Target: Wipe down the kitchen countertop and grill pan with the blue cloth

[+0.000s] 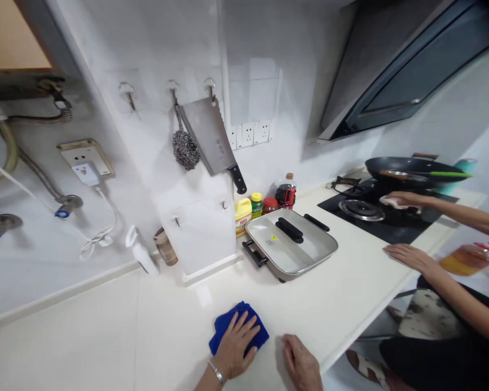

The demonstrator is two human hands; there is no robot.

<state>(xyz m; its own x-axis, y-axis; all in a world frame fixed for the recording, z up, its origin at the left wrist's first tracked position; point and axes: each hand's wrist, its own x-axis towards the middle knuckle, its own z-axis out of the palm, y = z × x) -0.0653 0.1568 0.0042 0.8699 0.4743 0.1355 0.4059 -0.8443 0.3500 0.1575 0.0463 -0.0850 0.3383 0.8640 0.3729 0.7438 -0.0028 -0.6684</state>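
Observation:
My left hand (237, 347) lies flat on a folded blue cloth (224, 325) on the white countertop (179, 331), fingers spread over it. A bracelet circles that wrist. Beside it, my right hand (302, 363) rests near the counter's front edge with its fingers curled in, and nothing shows in them. Beyond both hands sits a rectangular electric pan (269, 266) with black handles. Its glass lid (256, 233) is on.
Another person's hand (407, 199) holds a pale cloth on the black cooktop (391, 228); their other hand (409, 256) lies on the counter. A wok (391, 164) stands behind. A cleaver (212, 136) and steel scrubber (186, 149) hang on the wall above several bottles and jars.

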